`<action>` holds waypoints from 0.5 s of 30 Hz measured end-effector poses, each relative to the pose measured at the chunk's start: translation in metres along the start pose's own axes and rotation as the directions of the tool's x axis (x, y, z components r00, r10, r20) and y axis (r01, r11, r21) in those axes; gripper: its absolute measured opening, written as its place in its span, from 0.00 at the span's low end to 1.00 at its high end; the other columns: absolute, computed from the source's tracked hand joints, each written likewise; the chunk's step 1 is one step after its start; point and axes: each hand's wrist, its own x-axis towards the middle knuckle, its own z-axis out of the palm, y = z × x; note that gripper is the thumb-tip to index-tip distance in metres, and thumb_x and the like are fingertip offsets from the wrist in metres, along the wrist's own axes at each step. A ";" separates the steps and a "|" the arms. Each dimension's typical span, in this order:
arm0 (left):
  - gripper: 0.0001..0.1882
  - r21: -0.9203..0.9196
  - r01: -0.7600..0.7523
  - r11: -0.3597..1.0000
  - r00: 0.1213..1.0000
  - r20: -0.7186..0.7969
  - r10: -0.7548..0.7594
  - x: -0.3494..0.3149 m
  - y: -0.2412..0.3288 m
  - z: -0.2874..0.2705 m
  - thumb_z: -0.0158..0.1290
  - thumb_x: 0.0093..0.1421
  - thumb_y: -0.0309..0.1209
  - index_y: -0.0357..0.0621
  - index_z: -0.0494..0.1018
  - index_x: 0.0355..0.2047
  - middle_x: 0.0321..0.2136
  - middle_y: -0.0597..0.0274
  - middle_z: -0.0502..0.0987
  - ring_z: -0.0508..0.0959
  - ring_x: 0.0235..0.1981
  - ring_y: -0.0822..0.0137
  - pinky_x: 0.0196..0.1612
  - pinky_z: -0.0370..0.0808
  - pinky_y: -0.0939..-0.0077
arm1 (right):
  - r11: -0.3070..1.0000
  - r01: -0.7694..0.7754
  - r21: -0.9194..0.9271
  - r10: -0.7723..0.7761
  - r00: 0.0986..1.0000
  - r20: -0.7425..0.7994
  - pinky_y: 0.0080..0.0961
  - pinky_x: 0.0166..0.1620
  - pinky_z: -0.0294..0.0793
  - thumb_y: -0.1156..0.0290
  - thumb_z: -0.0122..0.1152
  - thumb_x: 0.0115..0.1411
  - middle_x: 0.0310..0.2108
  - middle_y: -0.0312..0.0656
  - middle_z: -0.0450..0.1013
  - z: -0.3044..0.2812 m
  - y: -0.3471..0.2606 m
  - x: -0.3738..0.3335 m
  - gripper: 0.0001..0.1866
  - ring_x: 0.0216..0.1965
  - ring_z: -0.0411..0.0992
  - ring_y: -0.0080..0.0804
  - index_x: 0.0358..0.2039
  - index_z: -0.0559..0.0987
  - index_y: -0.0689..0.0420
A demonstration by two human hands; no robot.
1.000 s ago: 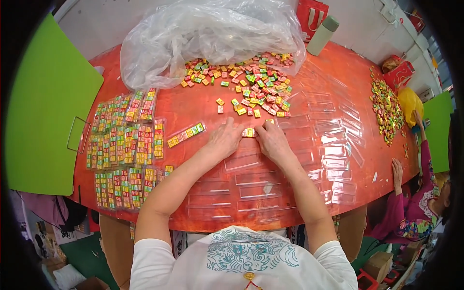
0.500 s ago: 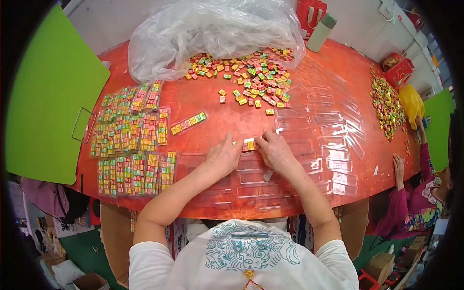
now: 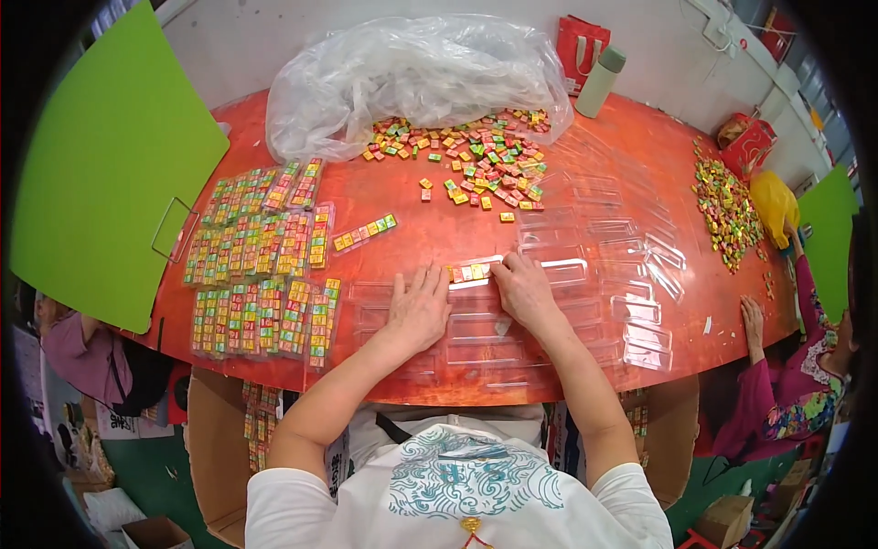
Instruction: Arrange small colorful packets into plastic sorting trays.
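Observation:
In front of me lies a short row of small yellow and red boxes in a clear plastic tray. My right hand has its curled fingers at the row's right end, closed against the tray's edge. Flat and with its fingers stretched out, my left hand rests by the row's left end, holding nothing. A filled tray of the same boxes lies tilted to the far left of my hands. Under and around my hands are empty clear trays.
Filled trays stand in rows at the left. Loose boxes spread before a clear plastic bag. A green bottle and a red bag stand behind. Another person's hand rests at right, near a pile of boxes.
My left hand has drawn back from the row and flattened out. More boxes in the row show now. My right hand stays at its right end. The whole view has shifted slightly.

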 end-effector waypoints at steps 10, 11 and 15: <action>0.29 -0.036 0.011 0.999 0.999 -0.036 -0.012 0.000 -0.012 0.009 0.53 0.61 0.32 0.40 0.62 0.62 0.63 0.48 0.63 0.62 0.65 0.48 0.63 0.57 0.38 | 1.000 0.009 0.025 -0.008 0.999 -0.048 0.36 0.45 0.66 0.72 0.58 0.56 0.37 0.41 0.70 -0.005 -0.026 0.015 0.16 0.40 0.71 0.39 0.46 0.77 0.51; 0.29 -0.018 -0.003 1.000 1.000 -0.001 0.003 0.001 -0.015 0.011 0.53 0.61 0.31 0.40 0.63 0.62 0.63 0.47 0.63 0.63 0.65 0.48 0.62 0.58 0.39 | 0.996 0.081 -0.031 -0.081 0.997 -0.011 0.36 0.45 0.66 0.72 0.58 0.56 0.37 0.41 0.70 -0.001 -0.029 0.015 0.17 0.40 0.71 0.39 0.47 0.77 0.49; 0.28 -0.139 -0.001 0.990 0.995 -0.095 -0.013 0.003 -0.023 0.003 0.53 0.60 0.30 0.39 0.63 0.61 0.61 0.45 0.65 0.64 0.64 0.47 0.62 0.60 0.44 | 0.993 0.114 -0.035 -0.114 0.993 0.015 0.36 0.45 0.66 0.72 0.59 0.56 0.37 0.40 0.70 0.004 -0.033 0.016 0.17 0.39 0.71 0.39 0.48 0.77 0.47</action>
